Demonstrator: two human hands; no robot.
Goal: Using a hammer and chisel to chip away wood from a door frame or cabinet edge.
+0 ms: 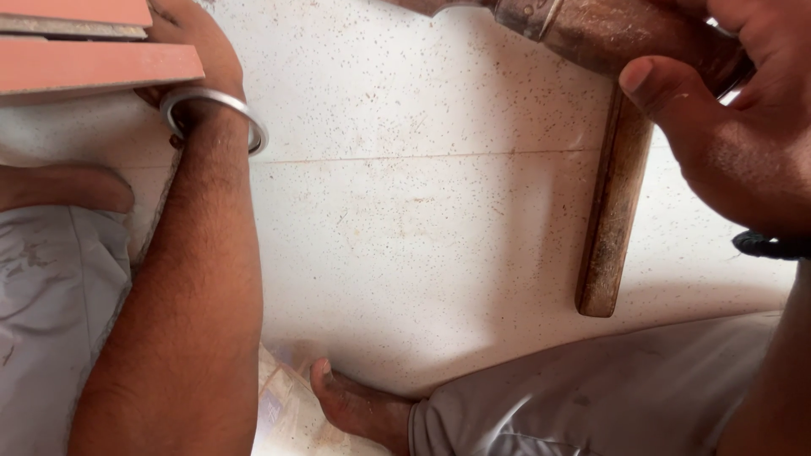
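Note:
My right hand (pixel 733 127) is at the upper right, closed around the rusty metal head (pixel 608 34) of a hammer, thumb across it. The hammer's worn wooden handle (pixel 612 211) hangs down over the floor. My left forearm runs up the left side with a silver bangle (pixel 211 105) on the wrist. My left hand (pixel 190 38) reaches under reddish-pink flat strips (pixel 93 63) at the top left corner; its fingers are hidden there.
I sit on a speckled off-white tiled floor (pixel 405 236) with a thin joint line across it. My grey-trousered legs lie at the left and bottom right, with a bare foot (pixel 351 405) at the bottom centre.

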